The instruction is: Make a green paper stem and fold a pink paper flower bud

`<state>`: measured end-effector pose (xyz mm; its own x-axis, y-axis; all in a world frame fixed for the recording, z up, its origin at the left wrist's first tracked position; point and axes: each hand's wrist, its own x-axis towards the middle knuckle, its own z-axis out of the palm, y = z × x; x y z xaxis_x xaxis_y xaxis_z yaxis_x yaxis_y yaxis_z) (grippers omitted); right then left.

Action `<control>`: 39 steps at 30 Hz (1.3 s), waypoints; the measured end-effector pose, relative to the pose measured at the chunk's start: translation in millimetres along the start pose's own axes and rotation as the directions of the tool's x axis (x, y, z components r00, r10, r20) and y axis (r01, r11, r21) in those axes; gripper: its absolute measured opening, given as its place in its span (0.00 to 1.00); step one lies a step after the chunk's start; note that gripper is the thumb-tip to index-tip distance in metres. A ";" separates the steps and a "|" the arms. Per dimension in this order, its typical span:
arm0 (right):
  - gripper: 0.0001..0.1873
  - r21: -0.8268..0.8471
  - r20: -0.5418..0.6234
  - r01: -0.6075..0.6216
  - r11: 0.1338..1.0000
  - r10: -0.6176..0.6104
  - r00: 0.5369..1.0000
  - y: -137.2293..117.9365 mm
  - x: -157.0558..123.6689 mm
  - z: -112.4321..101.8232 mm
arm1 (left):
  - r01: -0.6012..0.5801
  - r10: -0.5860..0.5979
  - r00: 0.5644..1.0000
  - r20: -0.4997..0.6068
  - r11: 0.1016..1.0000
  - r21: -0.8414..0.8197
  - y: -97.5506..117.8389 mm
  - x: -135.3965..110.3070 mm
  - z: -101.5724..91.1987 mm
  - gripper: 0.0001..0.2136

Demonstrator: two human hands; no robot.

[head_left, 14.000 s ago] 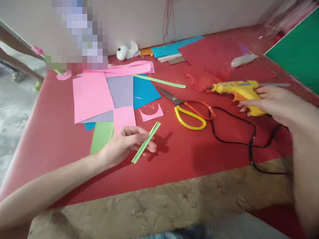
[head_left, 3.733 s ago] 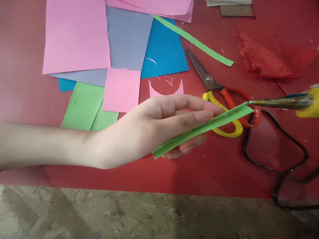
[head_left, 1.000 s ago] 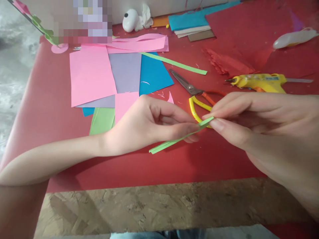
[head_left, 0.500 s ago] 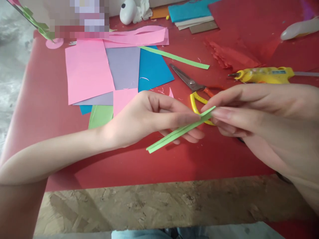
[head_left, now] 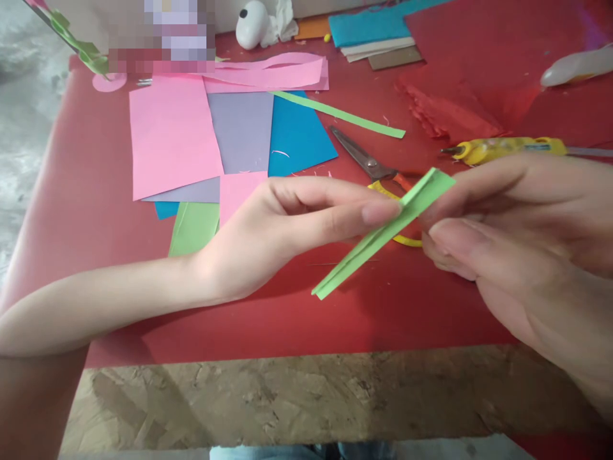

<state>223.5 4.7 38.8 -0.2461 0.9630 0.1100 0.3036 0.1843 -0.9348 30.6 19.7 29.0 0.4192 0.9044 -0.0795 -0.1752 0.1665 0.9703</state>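
Here, in the head view, our left hand (head_left: 282, 223) reaches in from the left and holds the folded green strip (head_left: 378, 236) off the red surface (head_left: 96, 211), right in front of the scissors (head_left: 366, 161), so that the strip covers part of their yellow handle. The left fingers (head_left: 378, 212) are pressed together, with the thumb on the near face, pinching the strip just below its upper end. The strip slants from its upper end, on the right of the scissors' handles, down to its lower end, nearer to us than the scissors.

Our right hand (head_left: 522, 230) comes in from the right of the scissors. Its forefinger and thumb are drawn close at the strip's upper end and touch it, but we cannot tell whether they clamp it.

To the right of the scissors lies the yellow glue gun (head_left: 502, 148). Just beyond their blades lies a loose green strip (head_left: 340, 115). To their left lie a blue sheet (head_left: 299, 137), a purple sheet (head_left: 242, 131) and a pink sheet (head_left: 172, 137), overlapping. Beyond the scissors, to the right, is crumpled red paper (head_left: 445, 112).
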 end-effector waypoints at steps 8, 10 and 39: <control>0.03 -0.108 0.018 0.046 0.993 -0.044 0.999 -1.6 2.3 5.6 | -0.009 0.008 1.000 0.009 0.993 0.121 -2.5 -1.3 2.4 0.08; 0.05 -0.130 0.002 0.051 0.990 -0.051 0.999 -1.2 3.3 5.8 | -0.009 0.014 0.999 -0.029 0.988 0.156 -2.5 -1.7 3.4 0.09; 0.06 -0.146 0.012 0.055 0.988 -0.054 0.998 0.5 7.0 10.6 | -0.154 0.213 0.973 -0.088 0.884 0.442 -3.8 -2.9 6.3 0.05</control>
<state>212.1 9.4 35.5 -0.2729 0.9493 0.1559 0.4211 0.2635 -0.8679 35.7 13.9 27.0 0.2922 0.9501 0.1093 0.1743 -0.1653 0.9707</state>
